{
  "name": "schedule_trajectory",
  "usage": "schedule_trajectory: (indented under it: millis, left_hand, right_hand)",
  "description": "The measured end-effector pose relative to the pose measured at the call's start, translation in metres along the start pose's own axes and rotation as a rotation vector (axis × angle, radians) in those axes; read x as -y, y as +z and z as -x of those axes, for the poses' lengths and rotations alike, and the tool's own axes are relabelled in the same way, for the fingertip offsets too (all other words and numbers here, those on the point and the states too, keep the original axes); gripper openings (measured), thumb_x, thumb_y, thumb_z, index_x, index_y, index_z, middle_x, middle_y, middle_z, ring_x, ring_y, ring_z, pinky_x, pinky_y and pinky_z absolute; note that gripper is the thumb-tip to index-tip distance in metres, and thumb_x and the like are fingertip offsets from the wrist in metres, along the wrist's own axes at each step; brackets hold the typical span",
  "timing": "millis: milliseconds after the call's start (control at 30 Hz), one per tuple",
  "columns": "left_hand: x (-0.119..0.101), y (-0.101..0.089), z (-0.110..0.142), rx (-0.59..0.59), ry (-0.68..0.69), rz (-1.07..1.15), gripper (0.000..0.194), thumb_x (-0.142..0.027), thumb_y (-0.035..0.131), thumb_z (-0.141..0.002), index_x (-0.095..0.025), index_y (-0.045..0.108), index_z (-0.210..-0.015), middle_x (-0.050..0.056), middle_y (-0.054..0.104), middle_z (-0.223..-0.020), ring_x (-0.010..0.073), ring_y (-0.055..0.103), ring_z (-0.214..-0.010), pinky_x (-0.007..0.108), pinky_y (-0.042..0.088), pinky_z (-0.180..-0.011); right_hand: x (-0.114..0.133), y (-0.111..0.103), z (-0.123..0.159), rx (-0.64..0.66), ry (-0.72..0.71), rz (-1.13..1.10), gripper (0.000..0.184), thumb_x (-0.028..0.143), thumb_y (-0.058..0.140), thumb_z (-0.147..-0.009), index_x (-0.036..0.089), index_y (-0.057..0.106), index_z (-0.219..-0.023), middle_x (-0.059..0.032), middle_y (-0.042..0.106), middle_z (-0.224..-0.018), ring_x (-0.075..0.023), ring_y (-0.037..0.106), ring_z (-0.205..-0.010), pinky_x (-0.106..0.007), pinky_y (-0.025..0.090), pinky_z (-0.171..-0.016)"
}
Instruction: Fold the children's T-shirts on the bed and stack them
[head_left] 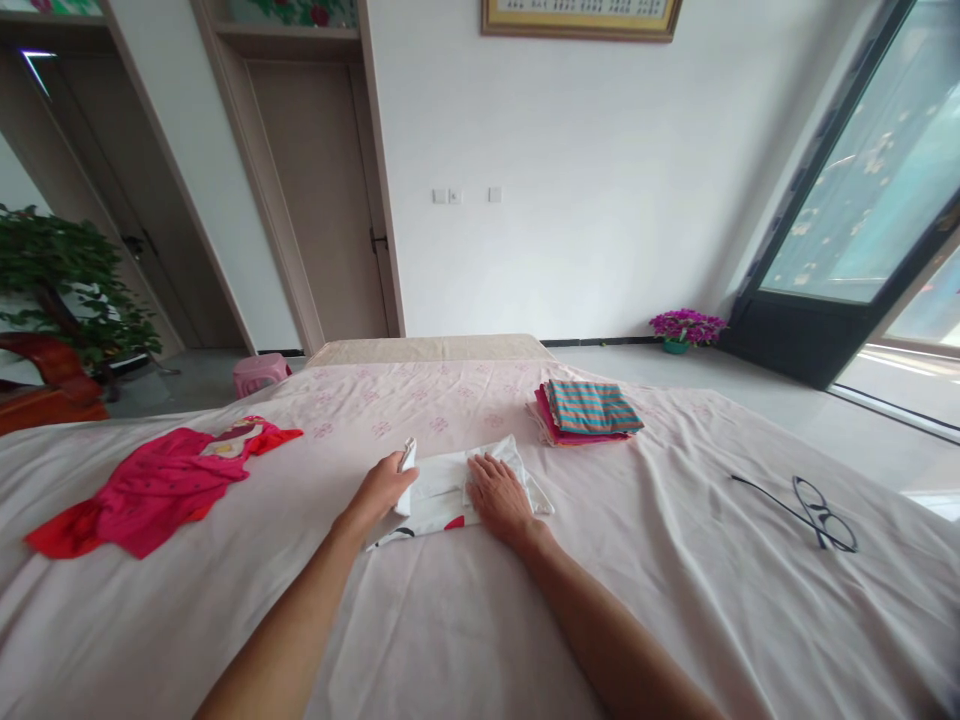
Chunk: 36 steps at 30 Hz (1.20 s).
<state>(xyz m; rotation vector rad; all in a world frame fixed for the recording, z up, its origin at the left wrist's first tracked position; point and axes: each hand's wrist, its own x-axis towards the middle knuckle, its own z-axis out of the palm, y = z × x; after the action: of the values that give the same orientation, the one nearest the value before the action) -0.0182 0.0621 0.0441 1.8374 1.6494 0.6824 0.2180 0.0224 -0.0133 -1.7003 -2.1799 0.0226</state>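
Note:
A white garment (439, 488) with a red patch and black marks lies partly folded on the pale pink cloth (420, 620) in front of me. My left hand (384, 484) pinches its left end and holds that edge raised. Flat on the right part of the garment rests my right hand (499, 492), fingers stretched out. To the right, behind that hand, sits a stack of folded clothes (596, 408), with a teal and orange striped piece on top. A crumpled pink and red garment (169, 482) lies at the far left.
Black-framed eyeglasses (823, 515) lie on the cloth at the right. Beyond the cloth's far left edge stands a pink stool (261, 374). Purple flowers in a pot (685, 330) stand on the floor by the wall, and a leafy plant (64, 285) is at the left.

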Motion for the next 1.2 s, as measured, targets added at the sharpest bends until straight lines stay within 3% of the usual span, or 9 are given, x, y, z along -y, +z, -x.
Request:
schedule_trajectory:
  millis: [200, 333, 467, 633, 833, 933, 1000, 1100, 1200]
  left_hand:
    - [-0.013, 0.043, -0.007, 0.006, -0.042, -0.110, 0.028, -0.030, 0.050, -0.083, -0.015, 0.063, -0.103, 0.014, 0.072, -0.097, 0.0260, 0.066, -0.090, 0.030, 0.044, -0.074]
    - [-0.011, 0.053, -0.007, 0.017, -0.013, -0.116, 0.037, -0.038, 0.049, -0.087, -0.017, 0.063, -0.114, 0.012, 0.073, -0.104, 0.0239, 0.068, -0.095, 0.028, 0.045, -0.078]
    - [-0.009, 0.055, -0.001, -0.049, 0.084, -0.119, 0.042, -0.035, 0.035, -0.095, -0.017, 0.060, -0.124, 0.012, 0.071, -0.113, 0.0214, 0.067, -0.100, 0.029, 0.046, -0.086]
    - [-0.007, 0.068, 0.010, -0.085, 0.314, -0.203, 0.044, -0.032, 0.043, -0.094, -0.019, 0.055, -0.134, 0.013, 0.053, -0.142, 0.0254, 0.044, -0.135, 0.039, 0.028, -0.114]
    - [0.001, 0.097, 0.012, -0.090, 0.388, -0.457, 0.055, -0.046, 0.045, -0.094, -0.021, 0.047, -0.143, 0.016, 0.041, -0.152, 0.0339, 0.032, -0.142, 0.056, 0.018, -0.116]
    - [0.006, 0.088, 0.009, -0.044, 0.404, -0.400, 0.054, -0.044, 0.045, -0.094, -0.022, 0.046, -0.143, 0.014, 0.042, -0.151, 0.0324, 0.031, -0.143, 0.053, 0.020, -0.116]
    - [0.014, 0.072, 0.006, -0.104, 0.335, -0.305, 0.052, -0.037, 0.046, -0.093, -0.019, 0.048, -0.142, 0.015, 0.044, -0.150, 0.0322, 0.028, -0.145, 0.050, 0.020, -0.116]
    - [0.035, 0.040, 0.003, -0.248, 0.041, -0.026, 0.056, -0.029, 0.054, -0.086, -0.012, 0.046, -0.139, 0.021, 0.043, -0.149, 0.0319, 0.028, -0.145, 0.045, 0.022, -0.116]
    - [0.058, 0.014, 0.005, -0.219, -0.155, 0.202, 0.059, -0.030, 0.061, -0.079, -0.012, 0.048, -0.133, 0.023, 0.055, -0.136, 0.0324, 0.046, -0.134, 0.041, 0.039, -0.104]
  right_hand:
    - [0.000, 0.000, 0.000, -0.015, 0.003, -0.003, 0.048, 0.036, 0.036, -0.100, 0.018, 0.046, -0.143, -0.0098, 0.048, -0.147, -0.0223, 0.034, -0.141, -0.040, 0.022, -0.118]
    - [0.001, -0.003, 0.001, -0.015, 0.002, -0.007, 0.048, 0.035, 0.037, -0.099, 0.017, 0.046, -0.143, -0.0102, 0.049, -0.146, -0.0227, 0.036, -0.139, -0.040, 0.022, -0.118]
    - [0.002, -0.004, 0.002, -0.017, 0.004, -0.006, 0.046, 0.034, 0.035, -0.100, 0.019, 0.047, -0.142, -0.0101, 0.049, -0.145, -0.0230, 0.036, -0.139, -0.041, 0.023, -0.117]
    - [0.002, -0.004, 0.002, -0.004, -0.017, 0.006, 0.047, 0.035, 0.034, -0.100, 0.019, 0.046, -0.143, -0.0102, 0.048, -0.147, -0.0238, 0.034, -0.140, -0.042, 0.021, -0.118]
    - [0.003, -0.005, 0.002, 0.039, -0.063, 0.034, 0.047, 0.033, 0.035, -0.100, 0.021, 0.046, -0.143, -0.0098, 0.044, -0.150, -0.0243, 0.032, -0.142, -0.045, 0.019, -0.117]
    - [0.002, -0.005, 0.002, 0.034, -0.058, 0.027, 0.046, 0.033, 0.036, -0.100, 0.021, 0.047, -0.142, -0.0094, 0.044, -0.149, -0.0238, 0.033, -0.141, -0.044, 0.019, -0.117]
    - [0.002, -0.004, 0.001, 0.022, -0.055, 0.017, 0.045, 0.034, 0.036, -0.100, 0.021, 0.048, -0.141, -0.0090, 0.045, -0.149, -0.0233, 0.033, -0.141, -0.043, 0.019, -0.117]
    - [0.002, -0.005, 0.002, 0.014, -0.046, 0.003, 0.044, 0.033, 0.036, -0.100, 0.020, 0.049, -0.140, -0.0088, 0.047, -0.147, -0.0227, 0.034, -0.140, -0.042, 0.020, -0.117]
    - [0.004, -0.007, 0.003, 0.014, -0.038, 0.000, 0.044, 0.034, 0.035, -0.100, 0.020, 0.049, -0.140, -0.0093, 0.048, -0.147, -0.0224, 0.034, -0.140, -0.042, 0.020, -0.118]
